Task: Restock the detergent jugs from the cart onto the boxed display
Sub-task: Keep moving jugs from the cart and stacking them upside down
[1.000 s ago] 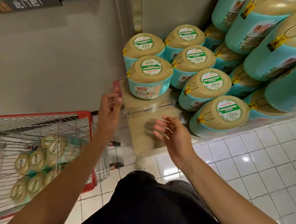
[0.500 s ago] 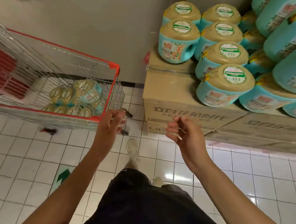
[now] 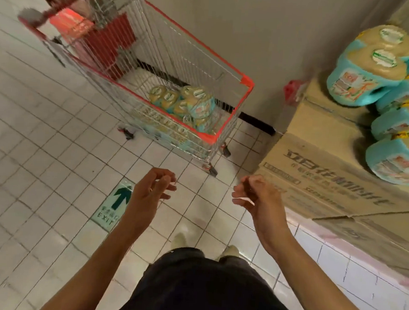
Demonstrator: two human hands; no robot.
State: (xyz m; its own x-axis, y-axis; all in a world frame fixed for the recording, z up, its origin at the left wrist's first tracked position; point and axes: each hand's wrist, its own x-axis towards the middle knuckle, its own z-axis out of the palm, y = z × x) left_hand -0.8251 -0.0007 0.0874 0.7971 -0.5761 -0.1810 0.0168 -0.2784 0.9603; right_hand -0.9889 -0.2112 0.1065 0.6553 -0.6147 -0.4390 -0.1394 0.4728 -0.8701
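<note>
Several teal detergent jugs with tan tops (image 3: pixel 187 101) lie in the bottom of a red-rimmed wire cart (image 3: pixel 229 73) at the upper middle. More of the same jugs (image 3: pixel 369 68) stand stacked on cardboard boxes (image 3: pixel 321 161) at the right. My left hand (image 3: pixel 153 190) and my right hand (image 3: pixel 256 195) hover over the tiled floor, short of the cart, fingers loosely curled and apart, holding nothing. Both hands are well apart from any jug.
A grey wall (image 3: pixel 276 40) runs behind the cart and boxes. A green EXIT arrow sticker (image 3: pixel 115 202) marks the white tiled floor beside my left forearm. My feet (image 3: pixel 229 249) show below the hands. A red object (image 3: pixel 292 90) sits at the boxes' corner.
The view has swung left, away from the display and toward the cart. Both hands have drawn back from the boxes and now hang over the floor, still holding nothing.
</note>
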